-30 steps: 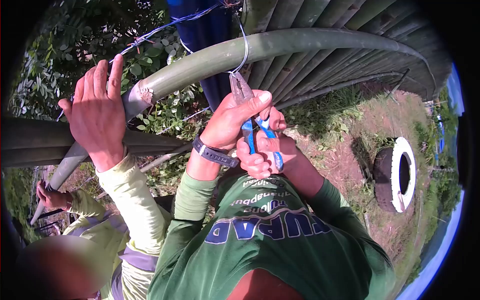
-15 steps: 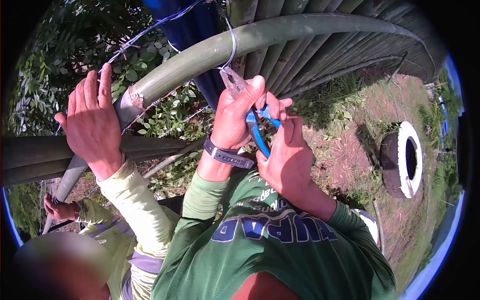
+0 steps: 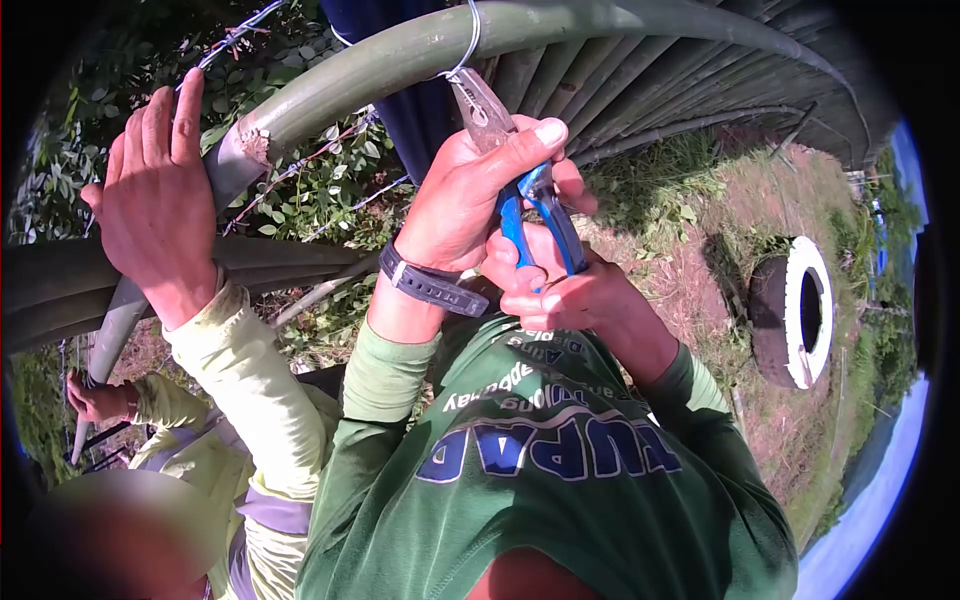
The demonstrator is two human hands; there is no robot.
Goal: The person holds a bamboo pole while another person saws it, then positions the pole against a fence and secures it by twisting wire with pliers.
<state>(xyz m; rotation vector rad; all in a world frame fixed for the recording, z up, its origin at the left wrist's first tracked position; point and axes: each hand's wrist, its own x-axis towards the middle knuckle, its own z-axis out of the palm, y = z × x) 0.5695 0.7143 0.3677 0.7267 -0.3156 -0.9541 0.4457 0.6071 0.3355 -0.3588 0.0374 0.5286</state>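
Observation:
Blue-handled pliers (image 3: 555,215) point up toward a bamboo pole (image 3: 370,65), their metal jaws at the twisted end of a tie wire (image 3: 474,35) looped around it. My left hand (image 3: 455,195), with a dark watch (image 3: 435,287) on the wrist, is closed around the pliers just below the jaws, thumb across the front. Lower down, my right hand (image 3: 575,290) is closed about the handle ends, its fingers curled. Whether the jaws are clamped on the wire I cannot make out.
At left, a co-worker's raised hand (image 3: 160,190) rests by the pole's cut end; that person's other hand (image 3: 100,398) is at a lower pole. Barbed wire (image 3: 235,38) runs past leaves. Bamboo slats (image 3: 600,90) stand beyond, and a white-painted tire (image 3: 808,312) at right.
The pole and wire sit higher in view. My right hand has shifted down to the handle ends, and the pliers' handles have turned. The co-worker's hand remains by the pole.

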